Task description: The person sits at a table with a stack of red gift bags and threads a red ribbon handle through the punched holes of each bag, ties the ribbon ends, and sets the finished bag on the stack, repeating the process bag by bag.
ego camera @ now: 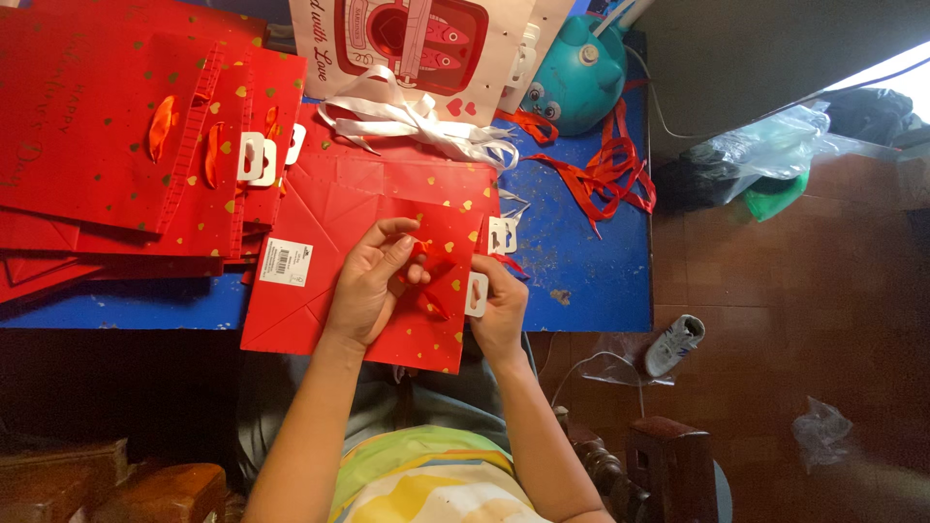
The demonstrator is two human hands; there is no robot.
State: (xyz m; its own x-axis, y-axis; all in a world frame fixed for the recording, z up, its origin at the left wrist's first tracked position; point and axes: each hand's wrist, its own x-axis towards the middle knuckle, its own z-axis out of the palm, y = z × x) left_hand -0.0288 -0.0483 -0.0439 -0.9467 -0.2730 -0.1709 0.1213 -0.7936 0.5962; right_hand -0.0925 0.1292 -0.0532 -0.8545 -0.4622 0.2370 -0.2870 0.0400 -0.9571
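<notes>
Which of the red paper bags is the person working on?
The flat red bag at the table's near edge, under both hands: left hand, right hand. The others sit stacked at the far left, untouched.

Your hands rest on the flat paper bag (329, 252) at the table's (581, 261) near edge. A stack of bags (97, 126) lies left of it, loose ribbons (605, 169) far right, a shoe (675, 343) on the floor right.
</notes>
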